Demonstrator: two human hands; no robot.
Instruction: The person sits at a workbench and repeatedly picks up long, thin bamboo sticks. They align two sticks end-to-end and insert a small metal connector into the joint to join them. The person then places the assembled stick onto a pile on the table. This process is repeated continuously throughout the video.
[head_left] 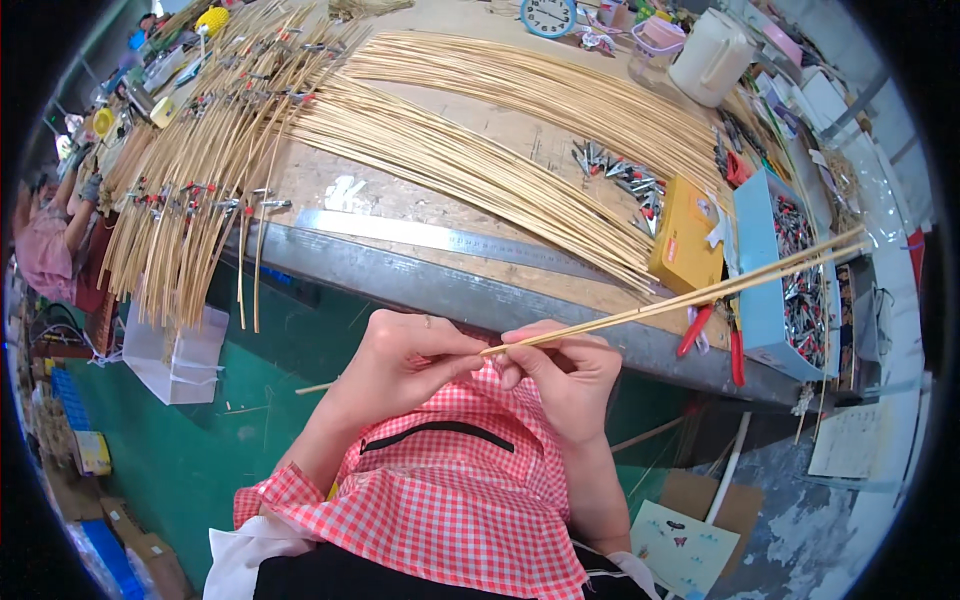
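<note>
Thin bamboo strips (690, 298) are pinched between both hands in front of my apron, slanting up to the right over the table edge. My left hand (408, 358) is closed, thumb and forefinger on the strips' near end. Close beside it, my right hand (565, 375) is closed too, its thumb and fingers gripping the strips a little further along. A short pale stick end (313, 388) shows left of my left wrist; whether it belongs to the held strips is hidden. Beyond the hands, long bamboo strips (480, 165) lie across the workbench (300, 185).
A steel ruler (430, 235) lies along the bench's front. Small metal clips (625, 180) lie by a yellow box (690, 235); more fill a blue box (762, 270). Red-handled pliers (737, 355) hang over the edge. Clipped strips (180, 230) overhang at left. Another person (50, 240) is at far left.
</note>
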